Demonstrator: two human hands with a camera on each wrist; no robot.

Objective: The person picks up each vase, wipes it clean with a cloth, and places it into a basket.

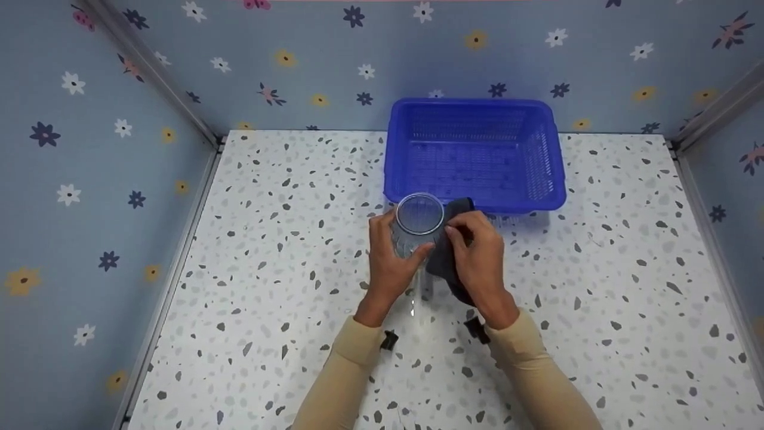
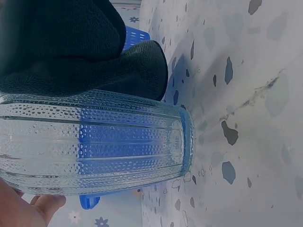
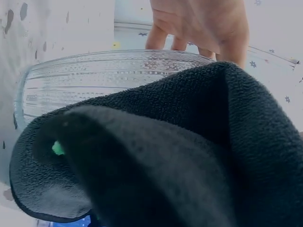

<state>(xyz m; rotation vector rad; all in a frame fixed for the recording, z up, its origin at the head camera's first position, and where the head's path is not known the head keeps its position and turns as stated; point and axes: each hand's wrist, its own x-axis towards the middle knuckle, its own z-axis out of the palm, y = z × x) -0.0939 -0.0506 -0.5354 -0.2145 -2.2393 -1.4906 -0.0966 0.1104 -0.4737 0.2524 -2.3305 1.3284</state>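
A clear ribbed glass vase [image 1: 420, 215] stands upright, its round mouth facing up; in the left wrist view the dimpled glass [image 2: 128, 142] has its base close to the table. Whether the base touches it, I cannot tell. My left hand [image 1: 388, 263] grips the vase near its top, thumb on the near side and fingers on the left. From the right, my right hand [image 1: 482, 257] pinches a dark grey cloth [image 1: 441, 260] beside the mouth. The cloth hangs down along the vase's right side and, in the right wrist view, the folded fabric [image 3: 165, 142] covers part of the glass.
Just behind the hands is a blue plastic basket [image 1: 474, 103] with slotted walls, against the back panel. A speckled white tabletop [image 1: 268, 251] spreads to both sides. Flowered blue panels [image 1: 334, 77] enclose the back and sides.
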